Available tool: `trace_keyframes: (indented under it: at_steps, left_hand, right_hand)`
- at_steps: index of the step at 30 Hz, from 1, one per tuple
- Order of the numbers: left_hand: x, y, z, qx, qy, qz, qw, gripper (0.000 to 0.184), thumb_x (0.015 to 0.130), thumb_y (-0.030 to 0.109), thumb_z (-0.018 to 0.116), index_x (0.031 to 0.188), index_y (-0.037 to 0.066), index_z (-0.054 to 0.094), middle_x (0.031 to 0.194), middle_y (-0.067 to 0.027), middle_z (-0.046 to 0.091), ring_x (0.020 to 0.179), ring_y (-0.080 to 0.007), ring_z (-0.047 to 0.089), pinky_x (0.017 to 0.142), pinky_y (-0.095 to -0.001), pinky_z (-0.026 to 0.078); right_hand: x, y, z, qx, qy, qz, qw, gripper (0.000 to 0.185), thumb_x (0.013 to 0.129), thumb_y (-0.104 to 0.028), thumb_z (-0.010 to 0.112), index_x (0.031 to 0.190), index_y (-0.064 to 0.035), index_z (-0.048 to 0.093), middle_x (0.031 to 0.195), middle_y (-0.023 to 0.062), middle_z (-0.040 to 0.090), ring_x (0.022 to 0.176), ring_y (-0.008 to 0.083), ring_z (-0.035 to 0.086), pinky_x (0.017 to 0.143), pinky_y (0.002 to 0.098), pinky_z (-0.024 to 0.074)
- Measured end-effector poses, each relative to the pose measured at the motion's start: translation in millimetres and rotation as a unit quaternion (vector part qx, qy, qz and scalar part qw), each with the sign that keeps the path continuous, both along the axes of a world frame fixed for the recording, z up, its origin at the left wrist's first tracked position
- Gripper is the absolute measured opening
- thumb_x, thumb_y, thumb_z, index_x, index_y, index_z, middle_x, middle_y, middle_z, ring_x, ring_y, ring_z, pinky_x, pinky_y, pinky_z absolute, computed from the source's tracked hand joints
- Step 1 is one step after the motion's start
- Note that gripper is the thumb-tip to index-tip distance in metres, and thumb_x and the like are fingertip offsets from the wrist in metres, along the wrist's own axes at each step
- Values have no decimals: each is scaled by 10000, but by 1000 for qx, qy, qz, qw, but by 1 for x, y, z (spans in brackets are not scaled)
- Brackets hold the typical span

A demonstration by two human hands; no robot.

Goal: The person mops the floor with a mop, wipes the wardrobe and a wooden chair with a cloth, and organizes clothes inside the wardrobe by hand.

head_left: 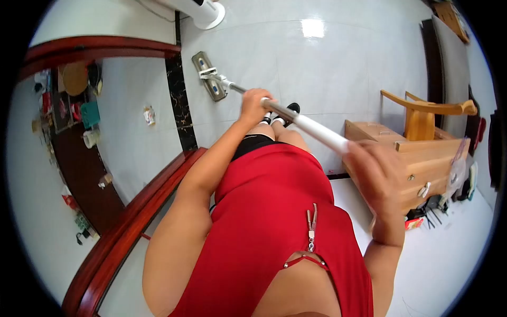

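Observation:
A flat mop [212, 79] rests with its rectangular head on the light tiled floor, ahead and to the left. Its long silver and white pole [323, 131] slants back toward me. My left hand [255, 108] is wrapped round the lower metal part of the pole. At the upper end, my right hand [376, 171] grips the white section; it is slightly smeared by motion, and its palm hides the pole's tip.
A dark marble threshold strip [181, 105] and a red wooden door frame [137, 222] lie on the left. To the right stand a wooden desk [433, 164] and a wooden chair [422, 113]. A white round-based appliance [208, 16] stands ahead. A small packet [149, 115] lies beyond the threshold.

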State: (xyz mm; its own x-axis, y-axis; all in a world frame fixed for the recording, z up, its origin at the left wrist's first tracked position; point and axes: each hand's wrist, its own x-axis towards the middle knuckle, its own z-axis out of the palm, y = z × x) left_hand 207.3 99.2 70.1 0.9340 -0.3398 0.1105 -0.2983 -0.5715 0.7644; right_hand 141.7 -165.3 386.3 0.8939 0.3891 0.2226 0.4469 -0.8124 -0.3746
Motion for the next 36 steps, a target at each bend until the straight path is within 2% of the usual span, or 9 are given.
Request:
trace_keyframes:
  at_steps: [5,9,16,22,25,30,33,35,36]
  left_hand:
    - [-17,-38,34,-33,59,-83,994,145,759,223,725,750,97,653,753,-97,664,755,-331,623,716,-440,477]
    - [-18,-40,50,-26,94,-124,988,113,771,210,693,794,105,658,775,-93,672,791,-332,630,733,-455,485]
    - [-12,-53,17,31,83,-3,996,55,768,132,661,822,120,669,794,-124,676,818,-343,651,740,-457,503]
    - [-29,-77,-39,114,89,114,983,153,722,26,679,823,141,672,858,-70,679,921,-315,622,827,-451,471]
    - [-43,-94,-39,105,71,111,986,109,742,74,673,825,143,674,870,-57,687,940,-297,624,857,-441,453]
    - [-53,-183,10,37,48,117,991,124,704,108,718,810,160,679,779,-103,674,828,-327,647,775,-454,480]
    - [-64,-236,62,-1,99,99,990,68,724,130,701,781,159,677,734,-118,675,749,-344,664,695,-483,512]
    - [-71,-259,70,-43,118,27,992,42,744,145,666,783,141,652,728,-130,668,756,-356,660,722,-481,507]
    - [-77,-268,72,-44,140,-1,989,50,745,142,660,794,135,650,728,-134,667,759,-358,659,729,-482,503]
  right_hand:
    - [-13,-6,55,-118,18,-131,984,406,672,49,754,1065,-30,692,712,107,575,619,223,595,565,322,481]
    - [-9,7,82,-93,166,-197,962,477,656,-12,806,1115,-25,677,748,121,620,640,232,616,569,323,493]
    - [23,-36,46,-196,226,-28,954,430,714,-169,803,1117,-109,667,999,118,697,845,326,679,735,406,523]
    - [15,-90,-45,-213,228,76,947,458,799,-220,747,1232,-163,613,885,100,666,691,309,670,612,404,538]
    - [11,-115,-43,-195,245,105,944,481,797,-233,750,1253,-177,610,897,97,672,691,299,673,618,400,541]
    - [32,-180,36,-169,289,46,941,536,654,-41,805,1171,-92,677,997,165,700,839,311,694,727,364,546]
    - [50,-216,89,-182,292,104,933,545,627,25,739,1162,-55,669,954,157,694,755,297,665,717,360,533]
    - [54,-227,121,-198,396,-37,896,540,622,4,744,1154,-50,669,948,171,687,754,301,658,728,379,528]
    - [54,-233,124,-206,376,1,903,530,622,0,747,1144,-47,669,933,172,685,739,301,655,716,383,528]
